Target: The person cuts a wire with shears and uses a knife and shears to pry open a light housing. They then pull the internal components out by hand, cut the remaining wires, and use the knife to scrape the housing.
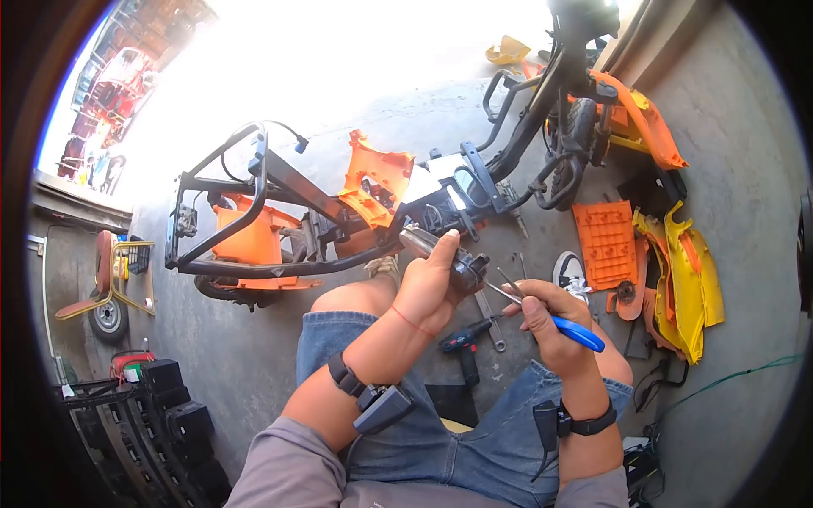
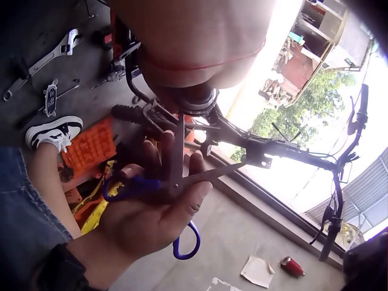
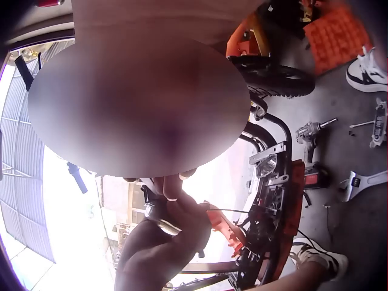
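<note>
My left hand (image 1: 423, 292) grips a small part with a silvery body and a dark round end (image 1: 468, 271), held up in front of my knees. In the left wrist view this round end (image 2: 197, 102) shows below the palm. My right hand (image 1: 555, 334) holds a pair of scissors with blue handles (image 1: 580, 333). The scissor blades (image 2: 180, 148) stand spread apart, one tip close to the round end. In the right wrist view a blurred oval hides most of the right hand, while the left hand (image 3: 173, 245) and the part's silvery edge (image 3: 159, 218) show below it.
A stripped vehicle frame (image 1: 313, 190) stands before me, with an orange panel (image 1: 373, 178) on it. On the floor lie a cordless drill (image 1: 461, 340), an adjustable wrench (image 2: 48, 60), an orange ribbed panel (image 1: 605, 241) and yellow body panels (image 1: 690, 279).
</note>
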A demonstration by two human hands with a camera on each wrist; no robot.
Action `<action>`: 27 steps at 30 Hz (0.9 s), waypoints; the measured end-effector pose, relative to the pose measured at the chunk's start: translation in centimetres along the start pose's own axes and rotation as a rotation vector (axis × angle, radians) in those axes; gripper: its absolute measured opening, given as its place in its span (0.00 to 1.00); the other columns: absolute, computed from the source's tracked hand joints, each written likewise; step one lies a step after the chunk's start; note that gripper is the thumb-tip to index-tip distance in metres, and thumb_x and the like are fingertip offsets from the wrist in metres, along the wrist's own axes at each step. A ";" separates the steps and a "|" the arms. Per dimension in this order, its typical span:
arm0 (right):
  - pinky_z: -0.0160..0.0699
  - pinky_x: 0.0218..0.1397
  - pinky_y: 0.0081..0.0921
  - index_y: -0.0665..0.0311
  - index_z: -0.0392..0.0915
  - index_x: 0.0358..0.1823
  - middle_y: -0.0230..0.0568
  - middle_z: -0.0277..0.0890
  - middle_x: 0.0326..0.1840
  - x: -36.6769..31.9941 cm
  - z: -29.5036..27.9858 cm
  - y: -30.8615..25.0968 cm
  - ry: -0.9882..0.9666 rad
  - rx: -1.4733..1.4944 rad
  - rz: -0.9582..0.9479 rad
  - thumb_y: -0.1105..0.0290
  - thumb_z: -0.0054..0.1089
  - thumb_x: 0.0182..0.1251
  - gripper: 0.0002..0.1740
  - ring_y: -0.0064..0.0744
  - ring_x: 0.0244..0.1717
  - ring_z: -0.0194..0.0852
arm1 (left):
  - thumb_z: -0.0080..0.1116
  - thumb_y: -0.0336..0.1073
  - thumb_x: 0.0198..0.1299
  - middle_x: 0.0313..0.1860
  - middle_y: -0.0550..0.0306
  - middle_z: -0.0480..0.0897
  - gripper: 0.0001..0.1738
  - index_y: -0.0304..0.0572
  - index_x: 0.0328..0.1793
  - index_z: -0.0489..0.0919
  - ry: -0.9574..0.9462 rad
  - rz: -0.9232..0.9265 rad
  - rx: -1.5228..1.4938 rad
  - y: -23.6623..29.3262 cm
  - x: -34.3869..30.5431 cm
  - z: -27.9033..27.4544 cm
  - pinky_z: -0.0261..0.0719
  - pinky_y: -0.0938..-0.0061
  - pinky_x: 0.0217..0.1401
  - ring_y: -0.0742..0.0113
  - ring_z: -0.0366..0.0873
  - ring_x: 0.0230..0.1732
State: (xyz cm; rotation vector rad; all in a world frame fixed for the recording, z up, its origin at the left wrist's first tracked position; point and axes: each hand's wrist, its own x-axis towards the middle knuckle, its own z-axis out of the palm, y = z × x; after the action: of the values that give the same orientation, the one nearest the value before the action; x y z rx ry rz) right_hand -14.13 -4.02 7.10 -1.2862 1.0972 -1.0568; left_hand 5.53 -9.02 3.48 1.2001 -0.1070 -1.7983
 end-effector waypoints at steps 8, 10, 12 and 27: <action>0.81 0.46 0.21 0.63 0.74 0.71 0.45 0.78 0.61 -0.2 -1.6 -2.0 -0.272 -0.176 -0.018 0.78 0.64 0.70 0.27 0.28 0.50 0.84 | 0.60 0.50 0.74 0.41 0.61 0.85 0.16 0.48 0.54 0.77 -0.025 0.010 -0.032 0.8 -0.2 0.5 0.87 0.59 0.46 0.61 0.88 0.44; 0.81 0.48 0.21 0.64 0.70 0.75 0.46 0.75 0.65 -0.3 -2.8 -2.5 -0.360 -0.194 0.036 0.81 0.61 0.69 0.32 0.29 0.52 0.83 | 0.60 0.50 0.74 0.40 0.60 0.85 0.16 0.46 0.54 0.77 -0.017 0.027 0.003 1.1 -0.2 0.6 0.87 0.59 0.45 0.60 0.88 0.44; 0.78 0.56 0.25 0.69 0.58 0.82 0.48 0.72 0.69 -0.6 -4.4 -2.1 -0.531 0.089 0.176 0.81 0.59 0.66 0.42 0.33 0.59 0.79 | 0.60 0.50 0.74 0.40 0.60 0.85 0.17 0.46 0.54 0.77 -0.012 0.052 0.029 1.3 -0.4 0.8 0.87 0.59 0.45 0.61 0.88 0.44; 0.72 0.63 0.26 0.68 0.65 0.77 0.46 0.74 0.61 -0.8 -3.6 -2.1 -0.430 -0.082 0.352 0.76 0.61 0.71 0.33 0.36 0.65 0.73 | 0.56 0.44 0.77 0.46 0.56 0.87 0.17 0.38 0.58 0.78 0.018 0.300 0.093 1.4 0.5 -0.2 0.87 0.65 0.39 0.66 0.87 0.40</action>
State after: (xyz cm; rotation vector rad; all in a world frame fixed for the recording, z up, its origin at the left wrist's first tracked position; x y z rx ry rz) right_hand -17.83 -3.88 9.27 -1.2523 0.9925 -0.4492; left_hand 6.58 -10.09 3.76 1.1957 -0.3462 -1.5334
